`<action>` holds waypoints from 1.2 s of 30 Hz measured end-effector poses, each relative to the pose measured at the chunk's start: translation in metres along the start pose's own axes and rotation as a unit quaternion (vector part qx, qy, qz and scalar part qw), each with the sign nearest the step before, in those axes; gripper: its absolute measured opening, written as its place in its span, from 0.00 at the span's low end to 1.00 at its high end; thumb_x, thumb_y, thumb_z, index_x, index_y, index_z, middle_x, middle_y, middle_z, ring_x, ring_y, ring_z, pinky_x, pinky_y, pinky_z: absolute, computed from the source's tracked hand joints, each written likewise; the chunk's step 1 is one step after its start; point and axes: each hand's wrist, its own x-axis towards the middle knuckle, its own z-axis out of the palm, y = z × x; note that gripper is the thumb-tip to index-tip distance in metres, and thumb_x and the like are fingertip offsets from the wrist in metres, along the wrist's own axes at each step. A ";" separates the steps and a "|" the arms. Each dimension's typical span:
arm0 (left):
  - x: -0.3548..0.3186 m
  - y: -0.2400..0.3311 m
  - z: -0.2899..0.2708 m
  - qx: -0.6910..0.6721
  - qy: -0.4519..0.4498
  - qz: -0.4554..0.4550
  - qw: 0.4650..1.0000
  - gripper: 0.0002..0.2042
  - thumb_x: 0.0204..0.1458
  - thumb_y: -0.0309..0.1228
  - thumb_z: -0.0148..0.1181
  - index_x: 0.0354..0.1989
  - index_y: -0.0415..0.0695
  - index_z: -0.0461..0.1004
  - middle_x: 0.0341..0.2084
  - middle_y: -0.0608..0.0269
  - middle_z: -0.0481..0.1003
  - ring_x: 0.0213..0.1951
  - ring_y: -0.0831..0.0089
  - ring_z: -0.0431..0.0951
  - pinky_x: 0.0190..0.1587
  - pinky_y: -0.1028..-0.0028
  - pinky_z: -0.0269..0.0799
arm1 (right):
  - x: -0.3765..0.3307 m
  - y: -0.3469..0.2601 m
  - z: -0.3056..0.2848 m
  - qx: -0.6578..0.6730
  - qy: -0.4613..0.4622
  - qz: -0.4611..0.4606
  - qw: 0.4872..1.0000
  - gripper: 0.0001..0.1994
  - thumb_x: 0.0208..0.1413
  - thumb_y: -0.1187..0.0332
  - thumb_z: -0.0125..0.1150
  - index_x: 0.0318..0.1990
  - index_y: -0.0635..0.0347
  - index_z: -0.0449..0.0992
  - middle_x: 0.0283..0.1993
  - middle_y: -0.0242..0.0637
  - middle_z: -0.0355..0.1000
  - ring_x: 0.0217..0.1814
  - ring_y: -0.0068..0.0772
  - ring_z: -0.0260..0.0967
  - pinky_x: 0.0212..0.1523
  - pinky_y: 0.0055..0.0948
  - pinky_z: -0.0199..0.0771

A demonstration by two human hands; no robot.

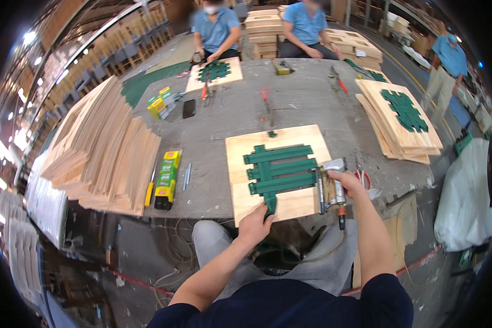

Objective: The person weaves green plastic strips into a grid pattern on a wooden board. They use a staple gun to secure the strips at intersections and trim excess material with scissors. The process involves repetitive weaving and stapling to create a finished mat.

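Observation:
A pale wooden panel [239, 203] lies on the table right in front of me, with dark green webbing [266, 170] laid across its middle. One strip runs lengthwise and several run crosswise, spaced apart. My left hand [253, 225] is closed on the near loose end of the lengthwise strip, at the panel's front edge. My right hand [350, 184] grips a silver air stapler [335, 164] with a hose fitting pointing down. The stapler's nose is at the panel's right edge, beside the crosswise strip ends; whether it touches cannot be made out.
Wooden frames [101, 147] are stacked on the left, beside a yellow-green box [167, 180] and a yellow-handled screwdriver [149, 191]. Webbed panels [407, 112] are piled at right. Red-handled scissors [362, 177] lie beyond my right hand. Two people sit across the table; one works on another webbed panel [232, 70].

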 end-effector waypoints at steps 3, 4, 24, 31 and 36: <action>0.003 -0.006 0.007 0.027 0.014 0.014 0.999 0.16 0.60 0.39 0.60 0.50 0.42 0.76 0.46 0.48 0.80 0.42 0.44 0.81 0.44 0.52 0.77 | -0.001 -0.005 -0.008 -0.308 0.122 -0.040 0.943 0.32 0.56 0.43 0.68 0.41 0.75 0.81 0.40 0.50 0.82 0.39 0.41 0.83 0.38 0.39 0.81; 0.002 -0.004 0.003 0.037 -0.004 -0.013 0.999 0.15 0.60 0.39 0.60 0.47 0.42 0.76 0.40 0.47 0.81 0.40 0.45 0.81 0.42 0.52 0.76 | -0.003 -0.009 -0.001 -0.362 0.112 -0.028 0.925 0.32 0.57 0.42 0.66 0.39 0.74 0.82 0.37 0.50 0.82 0.37 0.41 0.83 0.38 0.39 0.81; 0.081 -0.015 -0.034 -0.573 -0.103 -0.322 0.746 0.16 0.70 0.41 0.51 0.46 0.39 0.75 0.29 0.59 0.80 0.29 0.70 0.79 0.31 0.66 0.79 | -0.015 -0.022 -0.115 -0.393 0.236 -0.068 0.886 0.40 0.40 0.70 0.69 0.67 0.63 0.66 0.53 0.53 0.78 0.55 0.49 0.79 0.55 0.37 0.77; 0.088 -0.034 -0.040 -0.550 -0.074 -0.361 0.749 0.14 0.69 0.41 0.54 0.43 0.42 0.76 0.26 0.64 0.77 0.26 0.70 0.76 0.30 0.64 0.75 | -0.067 -0.037 -0.016 -0.436 0.009 -0.389 0.811 0.27 0.52 0.61 0.69 0.61 0.54 0.74 0.49 0.53 0.79 0.46 0.53 0.79 0.46 0.42 0.79; 0.095 -0.025 -0.038 -0.537 -0.076 -0.365 0.757 0.15 0.68 0.42 0.55 0.44 0.41 0.76 0.27 0.64 0.77 0.28 0.72 0.77 0.30 0.65 0.75 | -0.097 -0.051 0.057 -0.663 -0.129 -0.383 0.631 0.27 0.54 0.42 0.66 0.51 0.52 0.74 0.42 0.47 0.76 0.45 0.55 0.77 0.44 0.48 0.77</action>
